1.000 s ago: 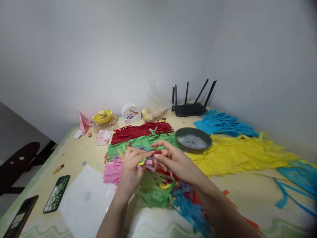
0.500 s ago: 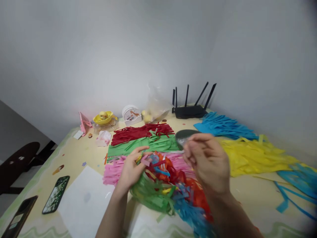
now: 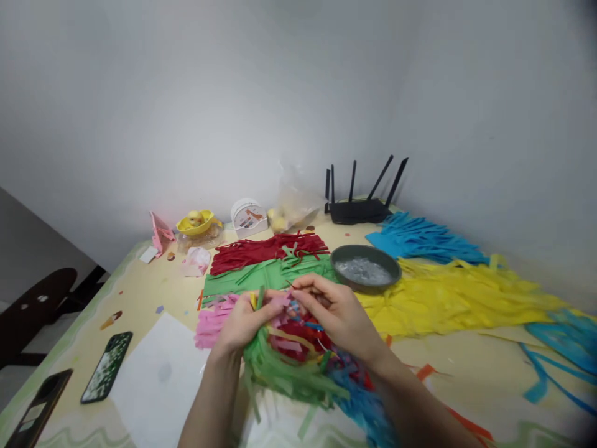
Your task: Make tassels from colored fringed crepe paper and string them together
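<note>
A bundle of multicoloured fringed paper strips (image 3: 289, 370), green, red, pink and blue, hangs below my hands. My left hand (image 3: 247, 320) is closed around its upper end, with green and yellow strips poking out between the fingers. Right beside it, my right hand (image 3: 333, 311) pinches at the top of the same bundle. A thin dark tip shows by the right fingertips, but what they grip is too small to make out. Behind the hands lie fringed paper sheets in dark red (image 3: 265, 252), green (image 3: 245, 278) and pink (image 3: 212, 323).
A grey bowl (image 3: 395, 274) with small clear pieces stands behind my right hand. Yellow fringe (image 3: 466, 298) and blue fringe (image 3: 424, 239) lie to the right, near a black router (image 3: 359, 211). White paper (image 3: 158, 379) and two phones (image 3: 106, 367) are at left.
My right hand has come down and left from beside the bowl to the bundle's top, uncovering the bowl. The left hand has stayed at the bundle.
</note>
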Demonstrator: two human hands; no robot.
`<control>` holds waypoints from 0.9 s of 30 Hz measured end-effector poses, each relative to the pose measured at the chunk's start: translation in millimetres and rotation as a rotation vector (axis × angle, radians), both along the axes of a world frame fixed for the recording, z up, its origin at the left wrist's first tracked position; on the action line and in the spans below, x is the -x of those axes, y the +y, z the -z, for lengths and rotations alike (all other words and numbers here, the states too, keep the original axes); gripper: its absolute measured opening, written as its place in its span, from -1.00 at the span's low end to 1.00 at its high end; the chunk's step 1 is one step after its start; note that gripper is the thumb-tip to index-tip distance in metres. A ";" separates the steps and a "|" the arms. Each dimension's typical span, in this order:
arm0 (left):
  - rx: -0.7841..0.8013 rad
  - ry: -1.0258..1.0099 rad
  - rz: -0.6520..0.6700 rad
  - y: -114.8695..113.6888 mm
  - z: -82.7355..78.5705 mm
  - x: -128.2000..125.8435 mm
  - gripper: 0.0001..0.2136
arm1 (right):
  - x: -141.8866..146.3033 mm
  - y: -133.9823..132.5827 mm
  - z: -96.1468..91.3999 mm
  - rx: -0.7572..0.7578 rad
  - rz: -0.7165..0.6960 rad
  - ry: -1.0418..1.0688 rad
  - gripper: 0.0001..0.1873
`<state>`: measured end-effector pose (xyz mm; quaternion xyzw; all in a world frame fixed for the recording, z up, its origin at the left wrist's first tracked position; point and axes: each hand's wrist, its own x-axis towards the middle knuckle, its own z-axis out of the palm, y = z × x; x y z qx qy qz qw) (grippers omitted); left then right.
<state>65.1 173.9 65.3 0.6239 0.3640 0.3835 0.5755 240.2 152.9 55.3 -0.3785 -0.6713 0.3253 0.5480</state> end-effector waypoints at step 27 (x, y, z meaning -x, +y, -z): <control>-0.639 0.209 -0.405 -12.3 2.7 -2.5 -0.87 | 6.6 -11.0 -8.8 0.213 -0.231 0.174 -0.78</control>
